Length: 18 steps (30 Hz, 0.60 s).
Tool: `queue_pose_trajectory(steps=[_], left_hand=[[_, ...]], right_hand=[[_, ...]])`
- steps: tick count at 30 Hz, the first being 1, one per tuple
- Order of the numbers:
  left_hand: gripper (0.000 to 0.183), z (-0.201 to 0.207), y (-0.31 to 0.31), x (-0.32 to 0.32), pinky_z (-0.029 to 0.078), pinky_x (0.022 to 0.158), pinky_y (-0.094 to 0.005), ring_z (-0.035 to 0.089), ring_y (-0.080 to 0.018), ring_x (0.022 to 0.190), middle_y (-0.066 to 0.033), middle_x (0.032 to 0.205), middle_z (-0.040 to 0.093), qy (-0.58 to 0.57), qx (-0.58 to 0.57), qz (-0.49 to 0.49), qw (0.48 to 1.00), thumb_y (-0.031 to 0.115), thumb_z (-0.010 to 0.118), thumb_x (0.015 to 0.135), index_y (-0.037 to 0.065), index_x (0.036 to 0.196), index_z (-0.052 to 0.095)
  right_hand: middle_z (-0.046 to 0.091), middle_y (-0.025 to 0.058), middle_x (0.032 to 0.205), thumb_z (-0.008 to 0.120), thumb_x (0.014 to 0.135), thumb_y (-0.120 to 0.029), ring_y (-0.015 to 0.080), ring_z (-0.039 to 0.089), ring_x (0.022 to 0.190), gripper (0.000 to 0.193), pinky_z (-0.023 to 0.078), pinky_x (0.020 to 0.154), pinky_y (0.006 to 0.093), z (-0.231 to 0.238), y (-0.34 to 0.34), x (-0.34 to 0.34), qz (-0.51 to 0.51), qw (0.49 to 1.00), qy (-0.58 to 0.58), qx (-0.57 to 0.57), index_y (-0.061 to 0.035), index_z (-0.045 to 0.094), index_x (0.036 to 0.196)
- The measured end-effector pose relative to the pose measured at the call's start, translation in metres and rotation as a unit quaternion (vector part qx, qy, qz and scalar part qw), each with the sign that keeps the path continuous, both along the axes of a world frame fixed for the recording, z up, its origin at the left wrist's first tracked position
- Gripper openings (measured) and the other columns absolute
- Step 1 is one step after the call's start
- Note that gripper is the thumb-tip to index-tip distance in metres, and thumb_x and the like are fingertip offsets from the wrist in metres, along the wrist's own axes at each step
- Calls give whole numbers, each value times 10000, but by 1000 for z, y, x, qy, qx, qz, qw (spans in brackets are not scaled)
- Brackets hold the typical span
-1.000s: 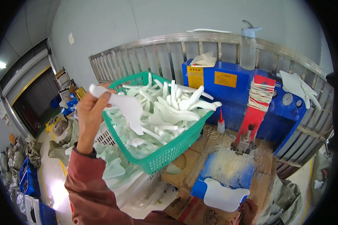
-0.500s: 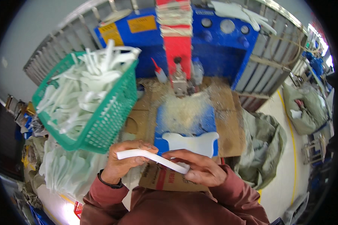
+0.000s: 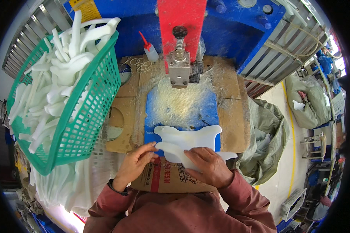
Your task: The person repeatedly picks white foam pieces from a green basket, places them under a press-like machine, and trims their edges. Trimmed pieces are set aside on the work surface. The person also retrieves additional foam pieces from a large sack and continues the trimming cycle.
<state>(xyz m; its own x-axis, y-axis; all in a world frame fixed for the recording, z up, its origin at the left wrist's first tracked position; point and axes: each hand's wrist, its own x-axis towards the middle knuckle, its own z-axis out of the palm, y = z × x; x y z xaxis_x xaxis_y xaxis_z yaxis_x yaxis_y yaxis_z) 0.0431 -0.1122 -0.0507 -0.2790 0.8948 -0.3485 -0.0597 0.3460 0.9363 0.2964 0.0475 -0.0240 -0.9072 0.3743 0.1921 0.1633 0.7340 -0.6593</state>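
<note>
A smooth white curved piece (image 3: 172,149), foam-like, with a wavy outline, is between my hands at the front of the work surface. My left hand (image 3: 138,163) pinches its left end between thumb and fingers. Over its right part lies my right hand (image 3: 210,167), fingers bent on it and hiding its middle; the right tip sticks out past the hand. Just behind and partly beneath is another white shaped piece (image 3: 190,136), lying flat on the blue pad (image 3: 153,112) with two flared upper corners. I cannot tell whether the two pieces touch.
A red machine column (image 3: 181,15) with a metal head (image 3: 179,72) stands over pale shavings (image 3: 179,101). At left, a green basket (image 3: 85,116) is heaped with white pieces. A red-tipped bottle (image 3: 151,52) stands behind. An open sack (image 3: 266,143) is at right, cardboard (image 3: 233,116) beside the pad.
The held piece has turned from edge-on to flatter and come down over the piece on the pad. My right hand has moved on top of it. The view has shifted closer.
</note>
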Motion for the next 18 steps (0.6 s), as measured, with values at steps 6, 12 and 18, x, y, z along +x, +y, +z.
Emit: queue_pose_trajectory(steps=[6,12,18], left_hand=[[378,-34,28,-8,559,909,-290,698,-137,1046,-103,1206,727,72,17,32,997,52,632,1025,9,1399,601],[315,-57,44,-14,554,855,-265,684,-123,973,-93,1165,727,23,-11,111,993,24,689,985,2,1299,671],[229,-67,54,-15,550,714,-289,682,-150,829,-103,1028,695,216,37,103,970,-14,733,930,23,1157,742]], right_hand=[[610,154,1180,809,809,-189,343,635,1031,581,535,907,450,-16,21,-28,-4,998,-15,66,-12,597,1319],[611,152,1196,815,806,-195,335,639,1041,570,533,899,450,-35,36,-45,6,997,-31,77,-9,611,1305],[614,154,1209,803,826,-206,333,646,1045,548,532,900,450,-46,42,-53,8,995,-52,79,-13,620,1305]])
